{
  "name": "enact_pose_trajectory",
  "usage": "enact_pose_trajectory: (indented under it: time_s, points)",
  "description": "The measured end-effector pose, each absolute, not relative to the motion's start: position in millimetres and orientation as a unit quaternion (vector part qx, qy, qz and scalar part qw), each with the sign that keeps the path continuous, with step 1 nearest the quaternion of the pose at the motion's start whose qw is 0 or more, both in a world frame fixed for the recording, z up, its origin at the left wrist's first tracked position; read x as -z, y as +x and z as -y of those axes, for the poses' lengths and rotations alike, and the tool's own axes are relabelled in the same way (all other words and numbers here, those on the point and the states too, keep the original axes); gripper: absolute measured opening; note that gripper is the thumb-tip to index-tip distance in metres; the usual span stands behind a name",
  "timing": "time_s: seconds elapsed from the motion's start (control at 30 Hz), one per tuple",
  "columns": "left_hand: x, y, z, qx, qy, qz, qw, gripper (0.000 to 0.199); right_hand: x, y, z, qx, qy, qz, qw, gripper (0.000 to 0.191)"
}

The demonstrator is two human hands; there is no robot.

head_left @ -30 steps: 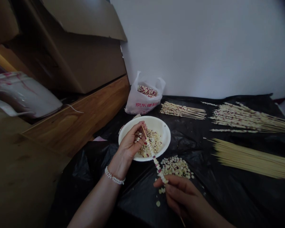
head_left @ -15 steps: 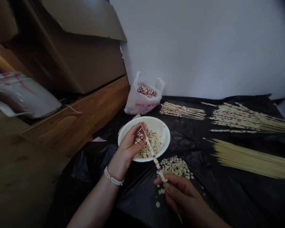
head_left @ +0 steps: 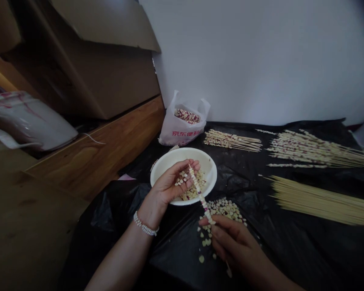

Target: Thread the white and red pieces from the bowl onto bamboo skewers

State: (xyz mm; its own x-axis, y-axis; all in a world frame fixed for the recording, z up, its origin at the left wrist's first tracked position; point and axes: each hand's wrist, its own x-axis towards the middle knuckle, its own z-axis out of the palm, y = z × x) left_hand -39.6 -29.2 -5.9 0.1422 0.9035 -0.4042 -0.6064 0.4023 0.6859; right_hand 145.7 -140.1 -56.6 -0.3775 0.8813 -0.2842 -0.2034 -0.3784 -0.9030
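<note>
My right hand (head_left: pixel 230 238) pinches a thin wooden skewer strung with white and dark-red corn kernels (head_left: pixel 201 197), below the lowest kernels. The skewer leans up and left, its upper end at the fingertips of my left hand (head_left: pixel 171 180). That hand is cupped palm up, thumb and fingers curled around several loose kernels (head_left: pixel 181 178). It is over a white bowl (head_left: pixel 210 182) of corn kernels and partly hides them. A pile of kernels (head_left: pixel 226 208) lies on the black plastic sheet (head_left: pixel 176 242), just beyond my right hand.
Behind the bowl stands a white plastic bag (head_left: pixel 182 135) holding a speckled corn cob (head_left: pixel 187 116). Strung skewers (head_left: pixel 230 140) and a larger bundle of them (head_left: pixel 303 149) lie right, with bare skewers (head_left: pixel 321 200) nearer. A cardboard box (head_left: pixel 109 76) and white jug (head_left: pixel 33 121) stand left.
The strung skewer has moved slightly up, and its upper end has shifted right. Less bare stick shows above the top kernels. My left fingertips have moved a little right along with it.
</note>
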Motion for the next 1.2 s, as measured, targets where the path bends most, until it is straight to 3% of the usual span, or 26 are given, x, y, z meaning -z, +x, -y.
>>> enact_pose_trajectory:
  time_s: [0.1, 0.2, 0.27, 0.53, 0.77, 1.2]
  points:
    - [5, -38, 31, -0.484, 0.221, -0.399, 0.747, 0.054, 58, 147, 137, -0.727, -0.404, 0.398, 0.387, 0.044]
    - [1, -33, 26, -0.452, 0.196, -0.408, 0.769, 0.031, 58, 147, 136, -0.729, -0.401, 0.385, 0.399, 0.038]
    - [-2, -30, 22, -0.465, 0.17, -0.39, 0.776, 0.027, 57, 147, 135, -0.732, -0.398, 0.38, 0.401, 0.037]
    - [-1, -31, 19, -0.541, 0.109, -0.382, 0.741, 0.058, 62, 147, 140, -0.746, -0.396, 0.377, 0.38, 0.036]
    - [1, -31, 14, -0.545, 0.104, -0.401, 0.729, 0.044, 58, 145, 142, -0.76, -0.388, 0.392, 0.344, 0.048]
    - [-10, -24, 21, -0.564, 0.141, -0.425, 0.693, 0.047, 52, 142, 145, -0.781, -0.367, 0.37, 0.344, 0.047]
